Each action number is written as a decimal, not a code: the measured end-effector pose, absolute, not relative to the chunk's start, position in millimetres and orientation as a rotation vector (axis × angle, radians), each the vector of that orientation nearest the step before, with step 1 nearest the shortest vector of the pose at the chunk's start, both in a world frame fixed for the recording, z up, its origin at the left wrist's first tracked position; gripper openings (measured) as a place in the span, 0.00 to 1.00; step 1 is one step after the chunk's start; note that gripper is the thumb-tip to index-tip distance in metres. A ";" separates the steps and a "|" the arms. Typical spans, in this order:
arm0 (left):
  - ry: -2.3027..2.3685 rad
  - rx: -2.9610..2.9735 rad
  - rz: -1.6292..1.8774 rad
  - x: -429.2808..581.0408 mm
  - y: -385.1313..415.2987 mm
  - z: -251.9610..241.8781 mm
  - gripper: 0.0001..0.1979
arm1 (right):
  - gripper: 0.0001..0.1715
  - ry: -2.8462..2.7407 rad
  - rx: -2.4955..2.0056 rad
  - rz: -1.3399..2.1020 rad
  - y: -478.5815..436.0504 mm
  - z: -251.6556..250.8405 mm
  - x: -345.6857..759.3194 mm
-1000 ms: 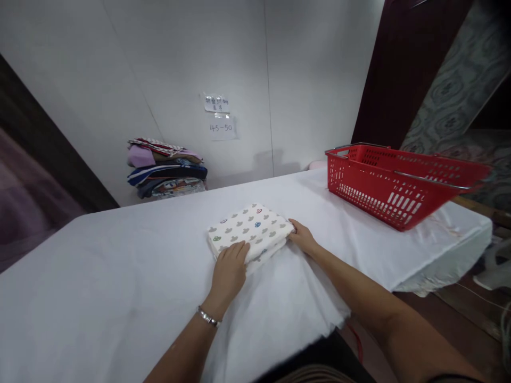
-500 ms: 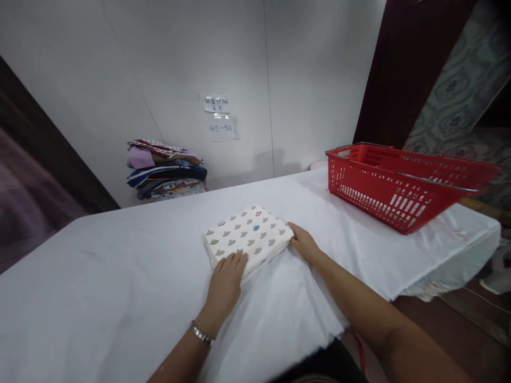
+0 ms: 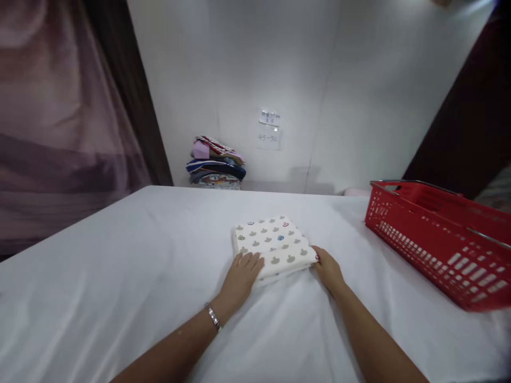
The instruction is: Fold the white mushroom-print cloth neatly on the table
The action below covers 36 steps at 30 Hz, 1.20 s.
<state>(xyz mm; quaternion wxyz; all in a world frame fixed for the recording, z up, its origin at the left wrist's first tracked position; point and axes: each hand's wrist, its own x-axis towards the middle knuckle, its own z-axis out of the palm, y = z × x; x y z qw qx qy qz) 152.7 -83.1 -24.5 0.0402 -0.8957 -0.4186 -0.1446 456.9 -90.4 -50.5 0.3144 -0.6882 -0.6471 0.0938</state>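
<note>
A folded white cloth (image 3: 271, 234) printed with grey mushroom shapes and a few coloured ones lies on the white-covered table (image 3: 120, 266). Its near part forms a raised strip with a crease across it. My left hand (image 3: 243, 274) rests on the near left corner, fingers stretched out over the top; its thumb is hidden. At the near right corner my right hand (image 3: 328, 268) grips the edge of the cloth, fingertips partly hidden by it. A silver band circles my left wrist.
A red plastic basket (image 3: 431, 234) with metal handles stands on the table at the right. Several folded fabrics (image 3: 217, 165) are stacked by the back wall. Handwritten paper signs (image 3: 269, 138) hang there, and a pinkish curtain (image 3: 59, 117) hangs at the left.
The view has turned left, so everything appears further right. The cloth's near edge, flat before, is now raised into a creased strip between my hands.
</note>
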 end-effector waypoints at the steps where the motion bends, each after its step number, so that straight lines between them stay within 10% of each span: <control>1: -1.294 -2.749 -0.436 153.4 -85.7 -26.1 0.33 | 0.25 -1.706 -1.810 0.255 -90.0 -52.4 458.0; 29: -1.373 -2.993 -0.678 144.4 -111.5 -3.3 0.24 | 0.31 -2.015 -1.562 -0.087 -86.2 -74.3 464.8; 36: -2.232 -2.592 -1.160 120.7 -35.7 7.6 0.24 | 0.30 -2.125 -1.560 -0.536 -93.4 -58.4 438.5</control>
